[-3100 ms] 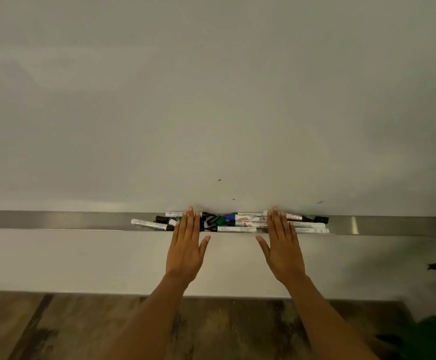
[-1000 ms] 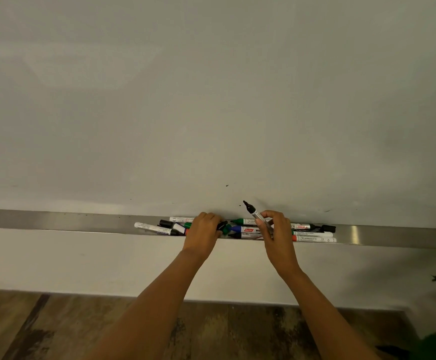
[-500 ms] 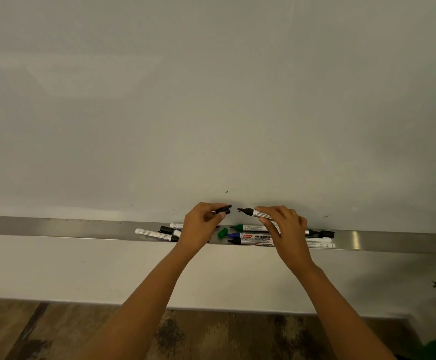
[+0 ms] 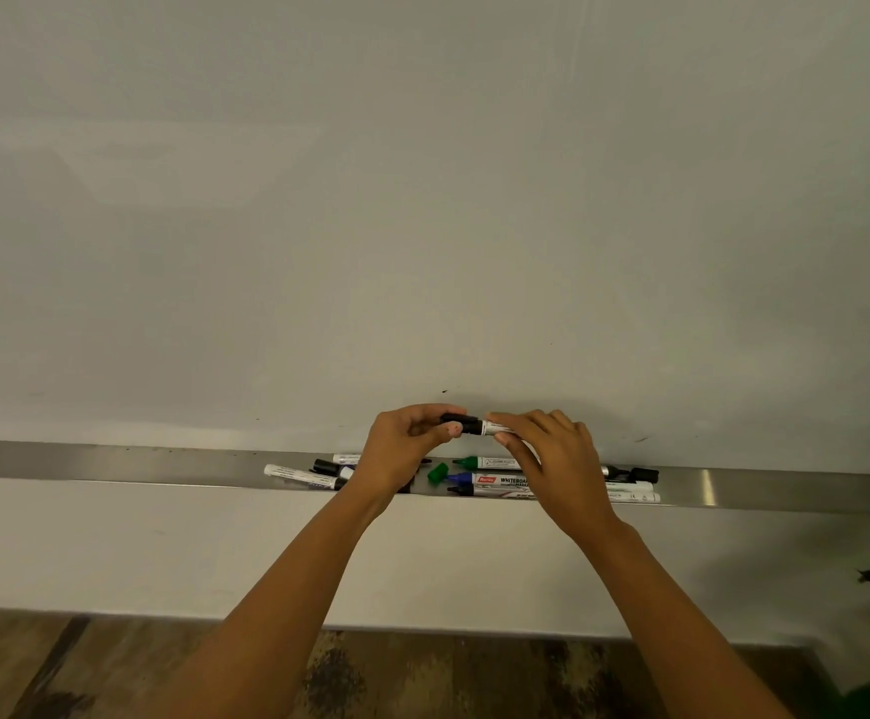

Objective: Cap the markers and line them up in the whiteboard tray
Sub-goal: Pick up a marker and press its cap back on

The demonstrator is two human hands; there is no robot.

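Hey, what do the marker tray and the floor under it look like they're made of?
The tray looks like brushed metal, likely steel or aluminium: grey, dull sheen, with a bright glint near its right end. The floor looks like wood or wood-look laminate: brown planks with grain streaks and dark worn patches. Which one, the view can't settle.

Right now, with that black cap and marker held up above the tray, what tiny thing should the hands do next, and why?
Probably press the two together until the cap seats. The left hand has the black cap at the end of the marker held by the right hand, but whether it is fully on cannot be told. Then lay it in the tray.
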